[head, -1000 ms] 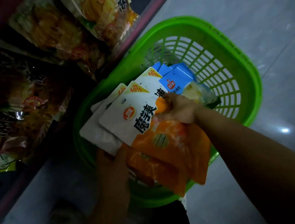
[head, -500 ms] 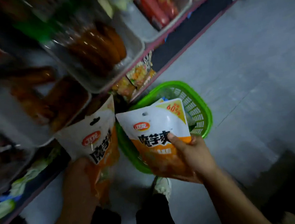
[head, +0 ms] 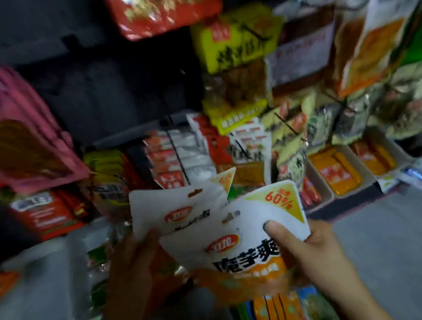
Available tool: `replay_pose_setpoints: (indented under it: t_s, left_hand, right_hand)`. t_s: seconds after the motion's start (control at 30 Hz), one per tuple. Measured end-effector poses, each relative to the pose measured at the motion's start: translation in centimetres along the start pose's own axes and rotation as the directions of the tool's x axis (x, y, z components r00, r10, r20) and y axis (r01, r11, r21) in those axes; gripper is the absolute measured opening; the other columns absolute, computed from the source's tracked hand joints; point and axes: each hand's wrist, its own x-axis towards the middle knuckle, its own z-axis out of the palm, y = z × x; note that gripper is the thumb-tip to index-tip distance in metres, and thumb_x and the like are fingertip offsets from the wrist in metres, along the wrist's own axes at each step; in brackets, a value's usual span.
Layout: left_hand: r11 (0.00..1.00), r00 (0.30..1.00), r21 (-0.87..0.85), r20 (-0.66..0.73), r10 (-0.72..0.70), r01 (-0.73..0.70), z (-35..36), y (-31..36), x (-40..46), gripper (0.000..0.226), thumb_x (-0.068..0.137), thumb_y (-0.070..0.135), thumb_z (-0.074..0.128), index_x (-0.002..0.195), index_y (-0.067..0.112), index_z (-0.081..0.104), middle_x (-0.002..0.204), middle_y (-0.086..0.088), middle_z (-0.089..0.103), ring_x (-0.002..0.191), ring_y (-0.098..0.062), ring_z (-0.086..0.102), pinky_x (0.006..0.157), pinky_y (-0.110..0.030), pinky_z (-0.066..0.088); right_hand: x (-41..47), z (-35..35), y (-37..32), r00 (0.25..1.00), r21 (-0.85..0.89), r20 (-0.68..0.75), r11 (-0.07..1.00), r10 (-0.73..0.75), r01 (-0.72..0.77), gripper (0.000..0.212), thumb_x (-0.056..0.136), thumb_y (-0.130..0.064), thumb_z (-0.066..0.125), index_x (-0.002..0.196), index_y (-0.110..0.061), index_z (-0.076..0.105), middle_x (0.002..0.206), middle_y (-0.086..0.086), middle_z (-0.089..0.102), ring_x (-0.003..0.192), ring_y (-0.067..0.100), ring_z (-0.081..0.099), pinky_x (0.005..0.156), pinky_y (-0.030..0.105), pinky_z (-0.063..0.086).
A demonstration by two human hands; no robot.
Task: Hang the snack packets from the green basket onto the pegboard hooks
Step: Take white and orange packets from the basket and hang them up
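Stocked shelves [head: 241,136] behind; each hand's grip holds snack packet.

Two white-and-orange snack packets [head: 239,236], upright and overlapping, hang holes uppermost, perhaps more behind the left one.

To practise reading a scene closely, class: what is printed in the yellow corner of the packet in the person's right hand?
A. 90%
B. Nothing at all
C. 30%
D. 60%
D: the yellow corner of the white and orange packet gripped by the right hand reads 60% in red.
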Motion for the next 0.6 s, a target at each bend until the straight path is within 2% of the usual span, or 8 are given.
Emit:
replay_pose_setpoints:
  t_s: [0.07,0.13,0.27,0.37,0.43,0.5,0.53,0.6]
  left_hand:
    - [0.998,0.997,-0.05,-0.072,0.027,-0.03,-1.8,1.8,0.0,0.028,0.086,0.012,0.058,0.088,0.04,0.056,0.087,0.021,0.059,0.083,-0.005,0.055,0.071,-0.024,0.041]
    - [0.985,0.987,-0.169,-0.158,0.0,-0.027,-3.9,3.1,0.0,0.024,0.079,0.015,0.061,0.089,0.037,0.063,0.086,0.021,0.067,0.089,-0.006,0.059,0.074,-0.027,0.046]
    - [0.952,0.972,-0.285,-0.229,0.048,-0.114,-8.1,5.8,-0.1,0.029,0.062,0.027,0.066,0.088,0.034,0.075,0.096,0.004,0.075,0.106,-0.031,0.062,0.1,-0.055,0.041]
    - [0.923,0.984,-0.363,-0.163,0.073,-0.128,-10.4,7.0,0.6,0.057,0.048,0.037,0.078,0.105,0.027,0.072,0.109,-0.008,0.071,0.109,-0.035,0.062,0.1,-0.057,0.04]
    - [0.912,0.99,-0.396,-0.124,0.06,-0.105,-11.4,7.7,1.5,0.068,0.048,0.038,0.08,0.112,0.021,0.068,0.117,-0.013,0.067,0.111,-0.039,0.06,0.099,-0.059,0.041]
    - [0.904,0.997,-0.419,-0.036,0.072,-0.081,-11.7,8.4,2.6,0.057,0.057,0.029,0.079,0.112,0.022,0.068,0.114,-0.013,0.069,0.106,-0.04,0.063,0.093,-0.061,0.045]
    - [0.904,0.996,-0.421,0.021,0.09,-0.073,-11.6,8.7,3.2,0.049,0.064,0.029,0.075,0.112,0.024,0.068,0.111,-0.012,0.07,0.102,-0.039,0.065,0.087,-0.059,0.049]
    - [0.916,0.986,-0.387,0.08,0.149,-0.108,-11.3,9.3,4.2,0.041,0.07,0.035,0.068,0.111,0.03,0.068,0.107,-0.006,0.073,0.096,-0.03,0.069,0.074,-0.048,0.057]
  right_hand:
    - [1.2,2.3,-2.1,0.996,-0.072,0.051,0.995,-0.07,0.073,0.039,0.059,-0.053,0.065,0.073,-0.018,0.072,0.062,-0.002,0.072,0.055,0.001,0.062,0.051,0.014,0.045]
    - [2.2,4.7,-3.5,0.984,-0.102,0.127,0.985,-0.124,0.138,0.036,0.063,-0.052,0.064,0.074,-0.018,0.071,0.068,0.002,0.073,0.058,0.005,0.064,0.052,0.016,0.044]
    - [3.3,9.5,-6.0,0.942,-0.101,0.25,0.962,-0.224,0.255,0.009,0.072,-0.044,0.064,0.077,-0.046,0.072,0.079,-0.018,0.074,0.071,-0.004,0.067,0.057,0.007,0.045]
    - [4.1,12.1,-7.3,0.93,-0.098,0.26,0.951,-0.259,0.292,0.008,0.078,-0.034,0.068,0.081,-0.042,0.07,0.084,-0.024,0.072,0.073,-0.007,0.066,0.06,0.006,0.046]
    - [4.5,13.5,-8.3,0.918,-0.064,0.295,0.953,-0.266,0.297,0.019,0.072,-0.042,0.065,0.089,-0.035,0.068,0.089,-0.022,0.072,0.079,-0.004,0.067,0.068,0.013,0.05]
    - [4.9,14.3,-9.2,0.914,-0.024,0.311,0.959,-0.262,0.283,0.026,0.068,-0.043,0.065,0.09,-0.03,0.07,0.091,-0.014,0.075,0.083,0.005,0.07,0.075,0.027,0.053]
    - [5.1,14.6,-9.8,0.912,-0.009,0.304,0.956,-0.276,0.292,0.023,0.07,-0.04,0.065,0.088,-0.029,0.071,0.09,-0.011,0.075,0.082,0.007,0.071,0.074,0.028,0.054]
    - [5.6,14.9,-10.4,0.91,0.019,0.256,0.943,-0.326,0.333,0.01,0.078,-0.027,0.065,0.085,-0.026,0.071,0.085,-0.013,0.075,0.077,0.003,0.07,0.065,0.016,0.052]
